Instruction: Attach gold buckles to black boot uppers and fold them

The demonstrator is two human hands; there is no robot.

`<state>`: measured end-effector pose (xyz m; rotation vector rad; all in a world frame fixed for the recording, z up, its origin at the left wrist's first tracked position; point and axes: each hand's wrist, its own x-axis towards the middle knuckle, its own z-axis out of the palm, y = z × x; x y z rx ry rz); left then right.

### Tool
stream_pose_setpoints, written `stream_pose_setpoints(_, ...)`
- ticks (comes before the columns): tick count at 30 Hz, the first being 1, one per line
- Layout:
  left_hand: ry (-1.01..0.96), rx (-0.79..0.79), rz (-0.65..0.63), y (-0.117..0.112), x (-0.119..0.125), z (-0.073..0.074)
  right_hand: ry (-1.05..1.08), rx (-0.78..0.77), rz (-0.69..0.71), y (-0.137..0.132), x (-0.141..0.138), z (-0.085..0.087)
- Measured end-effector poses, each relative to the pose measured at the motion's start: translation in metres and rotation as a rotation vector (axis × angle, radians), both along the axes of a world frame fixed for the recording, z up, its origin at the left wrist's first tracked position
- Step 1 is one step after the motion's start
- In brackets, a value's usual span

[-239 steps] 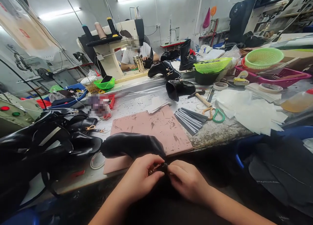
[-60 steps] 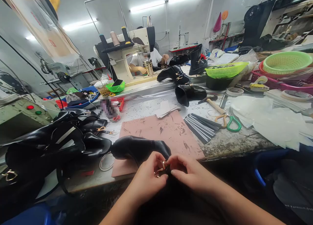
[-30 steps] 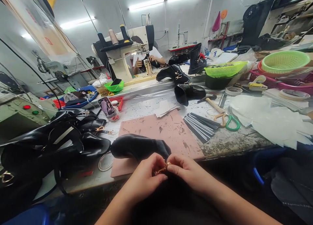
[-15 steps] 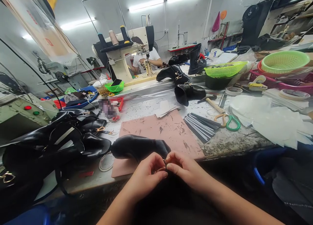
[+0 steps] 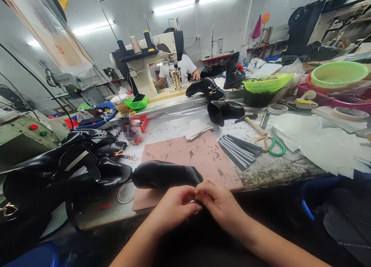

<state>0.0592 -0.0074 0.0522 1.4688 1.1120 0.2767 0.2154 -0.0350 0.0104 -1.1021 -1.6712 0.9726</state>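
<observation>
Two hands meet in front of the near edge of the table [image 5: 171, 122]: your left hand [image 5: 174, 207] and right hand [image 5: 218, 201] are pinched narrow, fingertips close together, on a small dark piece [image 5: 198, 201] mostly hidden by your fingers. With so little of it to grip, a slip could drop it below that edge. Whether it is joined to the boot [image 5: 162, 175] cannot be told; if it is, a hard tug might drag the boot, lying across the near left part of the pink board [image 5: 174, 149], off the front. The boot's left end sits just beside the heap of boots [image 5: 98, 166] at the table's near left corner, so a sideways knock could scuff it or snag a buckle [image 5: 119, 153].
</observation>
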Motion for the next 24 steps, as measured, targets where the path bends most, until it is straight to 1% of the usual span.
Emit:
stream_pose_setpoints(2,-0.015,0.011,-0.032,-0.001,0.001,0.001,-0.079,0.067,0.007,0.000,0.000,-0.003)
stream_pose_setpoints(5,-0.002,-0.024,-0.050,0.000,0.001,0.000,-0.173,0.127,0.042,0.001,0.002,-0.006)
stream_pose_setpoints(9,0.015,-0.061,-0.063,0.003,-0.001,0.001,-0.162,0.132,0.095,0.003,0.004,-0.007)
stream_pose_setpoints(12,0.043,-0.056,-0.099,0.005,-0.002,0.002,-0.112,0.076,0.125,0.003,0.004,-0.004)
stream_pose_setpoints(14,0.080,-0.030,-0.093,0.004,-0.001,0.001,-0.082,0.018,0.120,0.003,0.004,-0.002)
stream_pose_setpoints(16,0.108,0.027,-0.060,0.001,0.000,-0.001,-0.044,-0.029,0.117,0.002,0.004,0.000)
stream_pose_setpoints(20,0.142,0.193,0.034,-0.007,0.001,-0.003,0.035,-0.143,0.091,0.003,0.005,0.002)
stream_pose_setpoints(22,0.151,0.208,0.065,-0.010,-0.001,-0.003,0.090,-0.209,0.064,0.004,0.005,0.002)
stream_pose_setpoints(24,0.088,0.169,0.065,-0.010,-0.004,-0.003,0.162,-0.259,0.043,0.004,0.005,0.002)
